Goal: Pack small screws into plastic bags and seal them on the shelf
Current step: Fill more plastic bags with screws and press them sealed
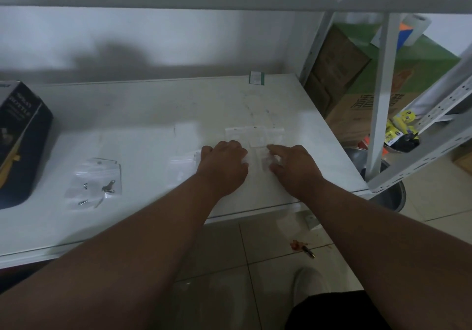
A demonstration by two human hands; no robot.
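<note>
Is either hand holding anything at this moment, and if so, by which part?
The right hand pinches a small clear plastic bag at its right edge. The left hand rests at the bag's left side; whether it grips it cannot be told.

White shelf (143, 115) bears clear bags (95, 180), a dark box (19, 135).

I get just one view, from the head-worn camera (wide-angle, so the edges bow), looking forward and steeply down from close above the white shelf (143, 115), with both forearms reaching in from the bottom edge and the tiled floor (275, 243) visible below.
</note>
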